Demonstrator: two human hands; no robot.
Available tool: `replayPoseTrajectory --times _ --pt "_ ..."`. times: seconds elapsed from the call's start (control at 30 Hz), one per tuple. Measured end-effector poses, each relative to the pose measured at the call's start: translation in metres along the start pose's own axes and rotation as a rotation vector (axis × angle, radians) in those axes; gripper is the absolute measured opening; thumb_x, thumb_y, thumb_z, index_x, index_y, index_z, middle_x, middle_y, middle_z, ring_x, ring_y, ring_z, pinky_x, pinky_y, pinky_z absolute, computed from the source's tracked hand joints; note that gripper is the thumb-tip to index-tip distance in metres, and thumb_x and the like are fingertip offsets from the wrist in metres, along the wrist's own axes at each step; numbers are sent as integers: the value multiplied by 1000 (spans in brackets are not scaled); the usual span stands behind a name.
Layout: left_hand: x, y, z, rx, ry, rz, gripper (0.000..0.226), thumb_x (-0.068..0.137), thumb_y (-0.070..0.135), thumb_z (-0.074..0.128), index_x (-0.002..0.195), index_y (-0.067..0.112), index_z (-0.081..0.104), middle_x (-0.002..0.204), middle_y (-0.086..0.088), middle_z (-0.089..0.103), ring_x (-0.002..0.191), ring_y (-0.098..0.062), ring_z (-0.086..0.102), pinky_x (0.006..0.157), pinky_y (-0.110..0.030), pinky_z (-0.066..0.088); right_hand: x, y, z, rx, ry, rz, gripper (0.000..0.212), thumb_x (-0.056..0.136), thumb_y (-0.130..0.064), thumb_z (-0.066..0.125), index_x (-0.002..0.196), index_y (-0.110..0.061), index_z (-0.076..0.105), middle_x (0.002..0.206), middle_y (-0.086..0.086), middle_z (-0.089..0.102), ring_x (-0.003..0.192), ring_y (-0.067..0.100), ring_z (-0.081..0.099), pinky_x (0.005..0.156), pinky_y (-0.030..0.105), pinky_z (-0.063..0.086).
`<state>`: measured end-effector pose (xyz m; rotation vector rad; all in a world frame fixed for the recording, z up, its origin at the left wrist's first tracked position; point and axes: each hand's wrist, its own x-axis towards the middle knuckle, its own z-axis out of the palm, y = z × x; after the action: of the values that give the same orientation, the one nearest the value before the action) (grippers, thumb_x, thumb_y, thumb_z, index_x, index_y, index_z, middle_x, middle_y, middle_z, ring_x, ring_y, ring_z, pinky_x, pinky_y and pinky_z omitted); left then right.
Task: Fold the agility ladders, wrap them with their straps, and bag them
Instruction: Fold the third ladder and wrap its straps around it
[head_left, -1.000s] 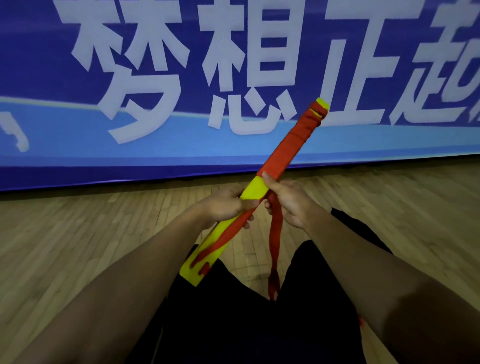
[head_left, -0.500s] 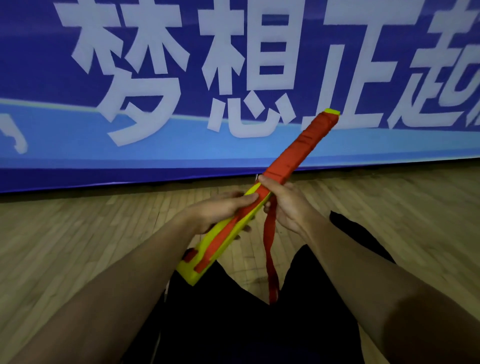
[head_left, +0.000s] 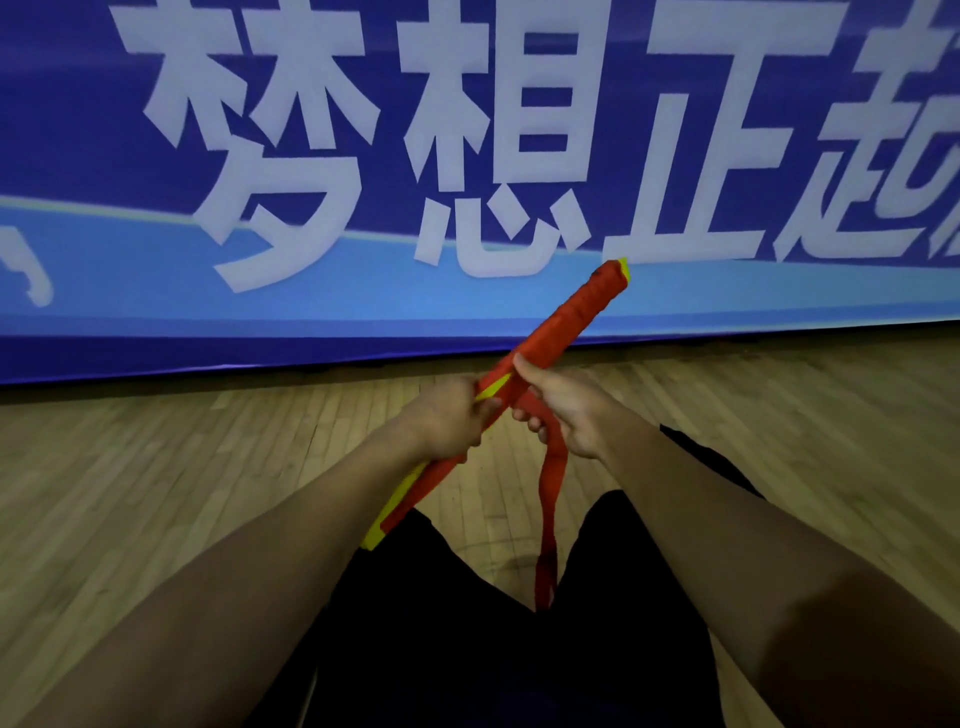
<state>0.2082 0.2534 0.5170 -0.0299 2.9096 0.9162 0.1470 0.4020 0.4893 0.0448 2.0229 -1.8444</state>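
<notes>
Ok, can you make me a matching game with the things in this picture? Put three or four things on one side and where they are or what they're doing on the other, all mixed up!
Things:
1. left hand
2. right hand
3. loose strap end
4. banner

Places or states:
A. hangs down between the person's legs
B. stands behind the wooden floor, blue with big white characters
C. grips the folded ladder bundle near its middle
D. holds the red strap beside the bundle

Pairs: 1-C, 2-D, 3-A, 4-B
</notes>
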Motion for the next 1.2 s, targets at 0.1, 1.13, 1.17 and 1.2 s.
replayPoseTrajectory --times 0.1,1.13,1.17,1.2 --pt "0 0 18 470 184 65 34 101 42 42 128 21 44 96 -5 62 84 -22 63 75 -38 55 0 -4 9 41 19 10 53 88 -65 59 77 -14 67 56 2 59 40 9 47 39 20 37" --pt "2 -8 -19 -562 -265 -84 37 97 43 57 121 15 56 98 -12 69 77 -26 72 66 -33 58 -6 -4 -5 125 -139 -236 38 99 -39 57 78 -8 63 60 7 56 47 13 51 45 24 43" --pt "4 -10 -17 -493 -159 -49 32 95 41 61 115 16 58 94 -10 70 77 -25 73 69 -35 59 -7 -5 -4 72 -130 -200 41 99 -43 55 79 -8 62 61 7 56 45 13 52 44 23 42" --pt "7 -11 -13 -326 -37 -11 30 93 42 63 112 19 58 93 -8 71 78 -25 73 73 -37 60 -8 -6 -1 19 -106 -160 44 99 -47 53 79 -9 61 62 7 56 44 12 52 43 22 41"
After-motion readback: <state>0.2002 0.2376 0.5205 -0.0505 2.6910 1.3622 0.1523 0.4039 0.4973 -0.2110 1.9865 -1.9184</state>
